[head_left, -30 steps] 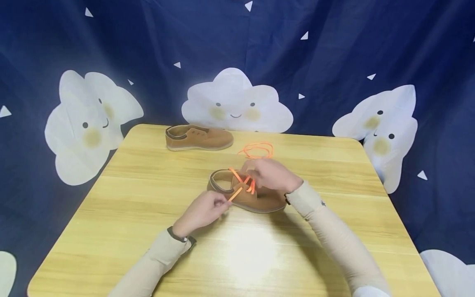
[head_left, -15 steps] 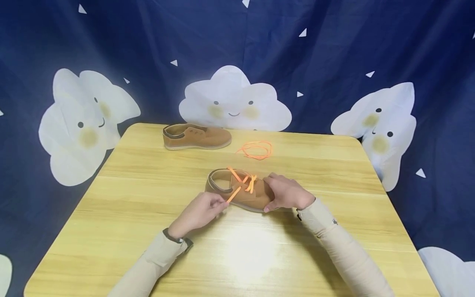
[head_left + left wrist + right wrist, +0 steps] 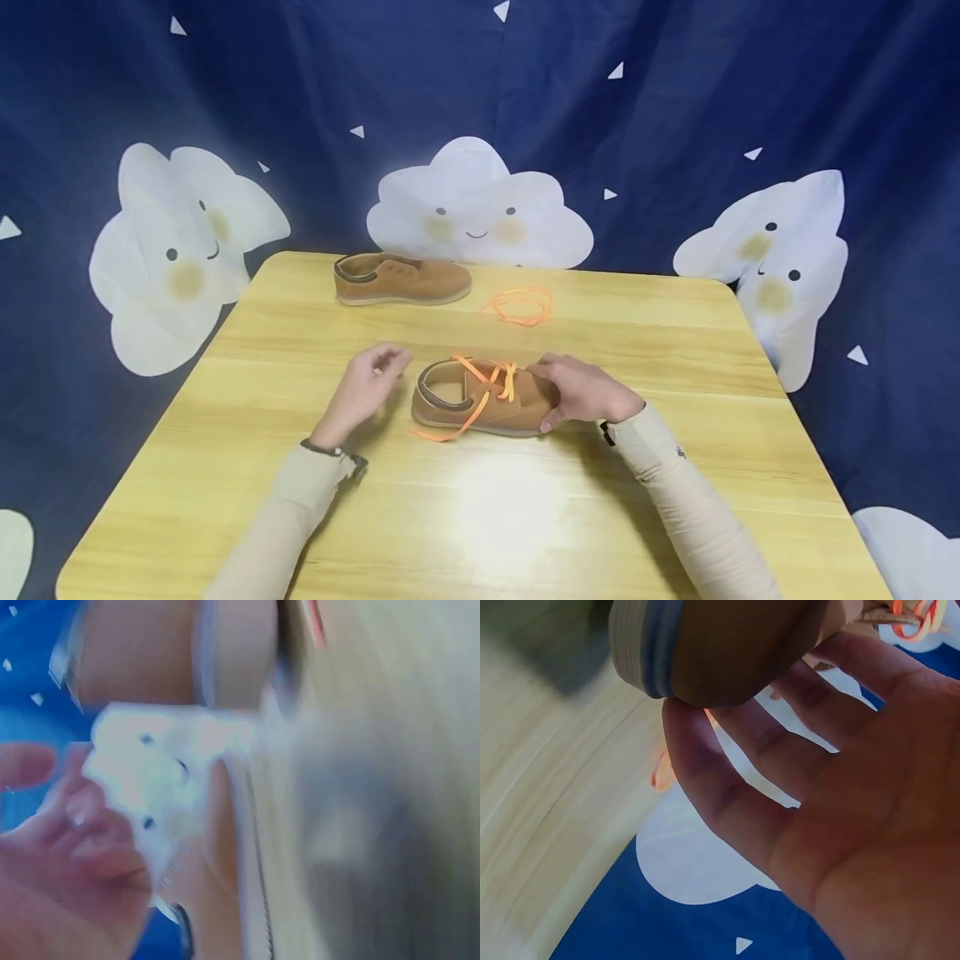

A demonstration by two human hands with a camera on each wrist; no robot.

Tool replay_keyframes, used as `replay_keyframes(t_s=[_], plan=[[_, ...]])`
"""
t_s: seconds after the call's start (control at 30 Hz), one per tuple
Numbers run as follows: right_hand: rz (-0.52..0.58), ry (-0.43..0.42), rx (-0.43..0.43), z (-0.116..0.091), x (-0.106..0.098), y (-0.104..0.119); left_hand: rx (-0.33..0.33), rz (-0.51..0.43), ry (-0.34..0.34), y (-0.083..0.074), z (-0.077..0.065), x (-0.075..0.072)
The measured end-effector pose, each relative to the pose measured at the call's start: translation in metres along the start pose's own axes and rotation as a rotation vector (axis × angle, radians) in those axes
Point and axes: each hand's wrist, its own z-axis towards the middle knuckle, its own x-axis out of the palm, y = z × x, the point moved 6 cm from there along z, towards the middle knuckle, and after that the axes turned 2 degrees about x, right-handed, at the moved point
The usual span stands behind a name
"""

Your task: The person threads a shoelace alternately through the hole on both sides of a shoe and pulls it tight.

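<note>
Near shoe: brown suede, light sole, lying mid-table, toe toward right hand, heel opening toward left hand. Orange lace threaded through eyelets, crossing over tongue; one free end trailing down the near side onto wooden table, other end lying across shoe opening.

Right hand: cupped over toe of near shoe, fingers on top, thumb at the sole edge near side. Right wrist view: thumb pressed against sole and toe cap, fingers curving round the upper, so gripping the shoe front. Lace crossings just visible at top right corner.

Left hand: just beside heel of near shoe, not touching it, holding nothing. Fingers loosely curled, relaxed, palm roughly toward shoe. Left wrist view badly blurred: fingers apart and empty, shoe heel above them, table surface at right; finer detail cannot be told.

Beige sleeves on both forearms, dark strap at left wrist.

Second shoe: same brown, unlaced, at far edge of table, well apart from hands, toe pointing right. Loose orange lace coiled on table just right of it, between second shoe and near shoe, touching neither.

Backdrop: dark blue cloth with white smiling clouds and small white triangles, hanging behind table.
</note>
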Motion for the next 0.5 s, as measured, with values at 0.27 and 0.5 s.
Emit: replay_keyframes(t_s=[0.27, 0.5], plan=[[0.073, -0.016, -0.019, -0.003, 0.003, -0.004, -0.103, -0.451, 0.393, 0.026, 0.019, 0.037], [0.087, -0.027, 0.000, -0.003, 0.003, -0.007, -0.058, -0.745, 0.400, 0.021, 0.039, 0.053]])
